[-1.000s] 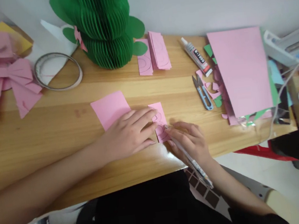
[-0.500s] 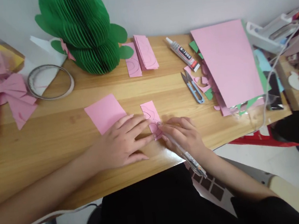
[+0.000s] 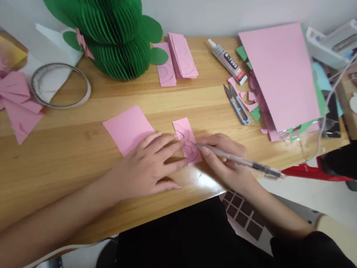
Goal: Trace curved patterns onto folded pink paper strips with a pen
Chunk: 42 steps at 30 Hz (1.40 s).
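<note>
My right hand (image 3: 228, 158) pinches a clear pen (image 3: 249, 162), its tip near the right edge of a small pink paper strip (image 3: 186, 141). Dark curved lines are drawn on that strip. Flat on the table lies my left hand (image 3: 150, 165), fingers spread, with fingertips at the strip's left edge. A pink paper square (image 3: 129, 129) sits partly beneath its upper fingers. Farther back are a stack of folded pink papers (image 3: 183, 56) with similar curves and a single marked pink piece (image 3: 165, 66) beside it.
A green honeycomb paper piece (image 3: 119, 41) stands at the back. A tape roll (image 3: 88, 90) and pink paper bow (image 3: 16, 101) are left. Rightward lie a glue tube (image 3: 228, 61), blue-handled snips (image 3: 238, 105), paper scraps (image 3: 251, 96), pink sheets (image 3: 281, 75) and a white cable (image 3: 324, 111).
The pen has swung from pointing steeply down toward me to slanting out to the right, as my right hand turned. My left hand stays on the paper. The view has shifted slightly.
</note>
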Tool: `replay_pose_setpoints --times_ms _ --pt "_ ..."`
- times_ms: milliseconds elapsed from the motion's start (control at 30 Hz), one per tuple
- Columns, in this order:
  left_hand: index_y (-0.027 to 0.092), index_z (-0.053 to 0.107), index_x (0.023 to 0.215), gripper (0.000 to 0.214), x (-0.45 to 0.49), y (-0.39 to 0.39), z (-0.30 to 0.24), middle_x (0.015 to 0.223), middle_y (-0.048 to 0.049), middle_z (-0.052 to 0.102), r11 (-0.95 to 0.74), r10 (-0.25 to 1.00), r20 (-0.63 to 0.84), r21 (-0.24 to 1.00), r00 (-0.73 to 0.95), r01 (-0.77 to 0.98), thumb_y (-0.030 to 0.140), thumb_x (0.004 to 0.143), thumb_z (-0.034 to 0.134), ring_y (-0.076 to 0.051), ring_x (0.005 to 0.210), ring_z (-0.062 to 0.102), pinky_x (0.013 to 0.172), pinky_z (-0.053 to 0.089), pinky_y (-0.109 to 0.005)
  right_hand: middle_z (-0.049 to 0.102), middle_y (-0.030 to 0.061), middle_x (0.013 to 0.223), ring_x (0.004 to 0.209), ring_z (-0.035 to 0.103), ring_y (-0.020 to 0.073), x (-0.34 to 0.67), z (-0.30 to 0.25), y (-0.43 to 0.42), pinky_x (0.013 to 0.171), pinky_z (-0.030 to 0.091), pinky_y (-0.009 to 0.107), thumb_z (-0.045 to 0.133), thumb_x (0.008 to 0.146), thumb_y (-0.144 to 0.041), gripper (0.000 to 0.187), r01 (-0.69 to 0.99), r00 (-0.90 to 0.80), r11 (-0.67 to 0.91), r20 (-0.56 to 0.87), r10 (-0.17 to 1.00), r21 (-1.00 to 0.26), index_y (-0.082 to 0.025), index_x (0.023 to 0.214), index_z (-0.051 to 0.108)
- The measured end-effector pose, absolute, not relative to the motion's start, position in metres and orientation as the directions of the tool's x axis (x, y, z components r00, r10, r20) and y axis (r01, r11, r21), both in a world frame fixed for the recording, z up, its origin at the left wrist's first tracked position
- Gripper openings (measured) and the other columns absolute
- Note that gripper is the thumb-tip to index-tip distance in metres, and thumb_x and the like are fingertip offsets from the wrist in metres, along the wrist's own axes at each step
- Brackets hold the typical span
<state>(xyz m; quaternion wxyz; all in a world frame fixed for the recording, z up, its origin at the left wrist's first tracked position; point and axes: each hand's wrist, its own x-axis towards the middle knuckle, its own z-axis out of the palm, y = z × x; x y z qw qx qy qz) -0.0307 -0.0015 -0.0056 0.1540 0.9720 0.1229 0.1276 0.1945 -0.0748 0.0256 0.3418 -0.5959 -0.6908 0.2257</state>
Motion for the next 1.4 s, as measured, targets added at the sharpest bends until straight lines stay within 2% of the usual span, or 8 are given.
replay_pose_setpoints --times_ms 100,333,500,667,967,1233,1400 --pt "0.025 0.061 0.131 0.048 -0.030 -0.003 -0.006 0.141 -0.0152 0.055 -0.924 0.286 0.219 0.320 0.933 0.208 0.056 0.095 0.053 -0.034 0.130 0.047 0.110 0.035 -0.054 0.075 0.0024 0.084 0.071 0.070 0.0155 0.192 0.025 -0.077 0.064 0.056 0.029 0.061 0.090 -0.022 0.011 0.633 -0.060 0.163 0.163 0.985 -0.757 -0.021 0.096 0.069" --pt "0.026 0.064 0.129 0.047 -0.028 -0.003 -0.004 0.141 -0.0151 0.055 -0.899 0.317 0.197 0.374 0.928 0.228 0.055 0.092 0.059 -0.035 0.132 0.047 0.111 0.033 -0.054 0.075 0.0025 0.082 0.070 0.071 0.0165 0.191 0.021 -0.075 0.064 0.056 0.028 0.063 0.089 -0.024 0.012 0.686 -0.056 0.134 0.131 0.990 -0.715 -0.021 0.098 0.070" --pt "0.027 0.064 0.129 0.046 -0.026 -0.003 -0.005 0.142 -0.0147 0.054 -0.890 0.328 0.196 0.392 0.924 0.233 0.055 0.093 0.057 -0.034 0.133 0.046 0.112 0.032 -0.054 0.077 0.0046 0.089 0.076 0.073 0.0173 0.191 0.021 -0.071 0.069 0.059 0.031 0.063 0.089 -0.021 0.014 0.670 -0.086 0.152 0.127 0.988 -0.726 -0.021 0.100 0.071" --pt "0.026 0.067 0.121 0.041 -0.026 -0.003 -0.005 0.141 -0.0149 0.054 -0.890 0.325 0.212 0.399 0.922 0.222 0.055 0.094 0.057 -0.034 0.132 0.046 0.111 0.034 -0.053 0.078 0.0039 0.091 0.082 0.073 0.0175 0.192 0.019 -0.067 0.075 0.059 0.033 0.063 0.088 -0.018 0.015 0.626 -0.138 0.195 0.139 0.981 -0.755 -0.022 0.100 0.072" --pt "0.026 0.068 0.119 0.040 -0.026 -0.004 -0.006 0.141 -0.0150 0.054 -0.888 0.329 0.228 0.406 0.916 0.217 0.054 0.093 0.059 -0.033 0.133 0.046 0.112 0.033 -0.053 0.079 0.0033 0.093 0.082 0.074 0.0178 0.193 0.018 -0.064 0.075 0.059 0.033 0.066 0.089 -0.019 0.014 0.601 -0.150 0.199 0.136 0.979 -0.774 -0.023 0.100 0.073" --pt "0.028 0.067 0.119 0.041 -0.026 -0.004 -0.007 0.140 -0.0138 0.054 -0.889 0.341 0.220 0.393 0.914 0.237 0.056 0.090 0.062 -0.033 0.133 0.046 0.111 0.033 -0.053 0.079 0.0061 0.093 0.086 0.074 0.0168 0.195 0.018 -0.064 0.079 0.059 0.030 0.068 0.087 -0.014 0.017 0.585 -0.176 0.229 0.154 0.972 -0.778 -0.018 0.102 0.073" --pt "0.028 0.068 0.121 0.042 -0.027 -0.005 -0.007 0.141 -0.0141 0.054 -0.886 0.343 0.215 0.398 0.914 0.239 0.056 0.090 0.062 -0.033 0.133 0.045 0.112 0.032 -0.052 0.079 0.0044 0.093 0.085 0.074 0.0177 0.194 0.018 -0.063 0.078 0.060 0.032 0.067 0.087 -0.014 0.018 0.584 -0.168 0.224 0.155 0.974 -0.780 -0.022 0.102 0.074"
